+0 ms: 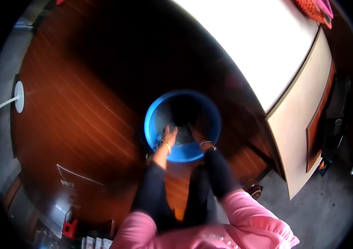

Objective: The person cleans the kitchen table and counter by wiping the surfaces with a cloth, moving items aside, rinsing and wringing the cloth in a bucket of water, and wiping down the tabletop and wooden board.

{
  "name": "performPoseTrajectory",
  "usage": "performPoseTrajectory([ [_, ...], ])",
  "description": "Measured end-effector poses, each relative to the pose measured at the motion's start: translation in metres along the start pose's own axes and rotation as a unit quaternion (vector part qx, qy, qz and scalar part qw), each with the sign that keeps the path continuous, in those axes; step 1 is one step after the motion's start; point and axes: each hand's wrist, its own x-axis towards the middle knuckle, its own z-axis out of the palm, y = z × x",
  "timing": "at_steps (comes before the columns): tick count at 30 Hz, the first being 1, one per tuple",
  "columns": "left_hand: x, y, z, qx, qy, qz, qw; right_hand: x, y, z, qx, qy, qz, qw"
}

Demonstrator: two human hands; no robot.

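A round blue basin [148, 120] sits in front of my legs. Inside it lies something dark, partly lost in deep shadow, which could be wet cloth or water. My left hand [169, 136] reaches into the near left part of the basin, thumb and fingers apart, with a bangle at the wrist. Opposite it, my right hand [198, 133] reaches in on the right side; its fingertips fade into the shadow. Whether the right hand touches or grips the dark contents cannot be made out.
Reddish-brown wooden flooring [81, 103] surrounds the basin. A pale panel-like surface [297, 112] rises at the right, with an orange basket [312, 12] at its far end. A white round-based stand [19, 96] is at the left, and a red object [70, 228] lower left.
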Motion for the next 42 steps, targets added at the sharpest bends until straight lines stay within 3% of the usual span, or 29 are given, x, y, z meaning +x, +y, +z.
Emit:
performPoseTrajectory([
  [3, 0.037, -0.009, 0.009, 0.004, -0.016, -0.025, 1.0, -0.007, -0.03, -0.009, -0.123, -0.005, -0.024, 0.992],
  [5, 0.052, -0.027, 0.022, -0.128, -0.03, -0.049, 0.99, -0.018, -0.06, -0.001, -0.234, -0.101, 0.01, 0.967],
  [6, 0.057, -0.033, 0.025, -0.127, -0.035, -0.057, 0.99, -0.021, -0.05, 0.01, -0.235, -0.107, 0.016, 0.966],
  [8, 0.058, -0.037, 0.022, -0.189, -0.042, -0.074, 0.978, -0.029, -0.026, 0.034, -0.233, -0.049, -0.065, 0.969],
  [9, 0.031, 0.001, 0.013, -0.24, -0.044, -0.154, 0.957, -0.029, -0.024, 0.036, -0.234, -0.053, -0.063, 0.969],
  [11, 0.033, -0.008, 0.016, -0.298, -0.057, -0.162, 0.939, -0.022, -0.027, 0.033, -0.073, -0.026, 0.048, 0.996],
  [12, 0.037, -0.014, 0.019, -0.356, -0.069, -0.165, 0.917, -0.026, -0.034, 0.033, -0.074, -0.025, 0.047, 0.996],
  [14, 0.055, -0.035, 0.033, -0.508, -0.073, -0.085, 0.854, -0.043, -0.049, 0.03, 0.169, -0.014, 0.046, 0.984],
  [16, 0.024, 0.007, 0.005, -0.562, -0.173, -0.156, 0.793, -0.063, -0.072, 0.009, 0.16, 0.042, -0.021, 0.986],
  [17, 0.019, 0.006, -0.004, -0.564, -0.24, -0.159, 0.774, -0.072, -0.087, -0.004, 0.176, 0.057, -0.009, 0.983],
  [19, 0.003, 0.003, -0.007, -0.577, -0.259, -0.152, 0.759, -0.086, -0.121, -0.029, 0.192, 0.053, -0.037, 0.979],
  [22, -0.011, 0.005, 0.001, -0.585, -0.223, -0.127, 0.77, -0.08, -0.136, -0.034, 0.128, 0.079, -0.122, 0.981],
  [24, -0.015, 0.003, 0.014, -0.569, -0.165, -0.11, 0.798, -0.059, -0.12, -0.027, 0.136, 0.075, -0.12, 0.98],
  [27, -0.009, -0.007, 0.032, -0.484, -0.064, -0.084, 0.869, -0.02, -0.087, -0.013, 0.136, 0.075, -0.016, 0.988],
  [29, -0.001, -0.028, 0.035, -0.425, -0.083, -0.062, 0.899, 0.008, -0.067, -0.024, 0.073, -0.043, 0.102, 0.991],
  [30, -0.015, -0.014, 0.027, -0.4, -0.119, -0.026, 0.908, 0.02, -0.039, -0.011, 0.032, 0.016, 0.034, 0.999],
  [33, -0.006, -0.01, 0.018, -0.283, 0.002, 0.032, 0.959, 0.051, -0.007, -0.013, -0.061, 0.104, -0.116, 0.986],
  [34, 0.002, -0.016, 0.019, -0.252, 0.053, 0.071, 0.964, 0.055, -0.015, -0.016, -0.06, 0.101, -0.114, 0.987],
  [35, 0.02, -0.04, 0.016, -0.138, 0.082, 0.069, 0.985, 0.056, -0.025, -0.019, -0.062, 0.113, -0.114, 0.985],
  [37, -0.007, 0.0, 0.005, -0.318, -0.002, -0.105, 0.942, 0.04, -0.028, -0.002, -0.065, 0.12, -0.106, 0.985],
  [38, -0.014, 0.016, 0.002, -0.409, -0.044, -0.173, 0.895, 0.028, -0.03, 0.019, -0.033, 0.045, -0.033, 0.998],
  [40, 0.003, -0.011, 0.0, -0.543, -0.183, -0.175, 0.801, 0.002, -0.05, 0.023, 0.088, -0.083, 0.072, 0.99],
  [41, -0.019, 0.02, -0.005, -0.573, -0.146, -0.163, 0.79, -0.012, -0.066, 0.013, 0.174, -0.133, 0.102, 0.97],
  [42, -0.004, -0.002, 0.002, -0.617, -0.138, -0.119, 0.765, -0.029, -0.067, 0.018, 0.149, -0.042, -0.019, 0.988],
])
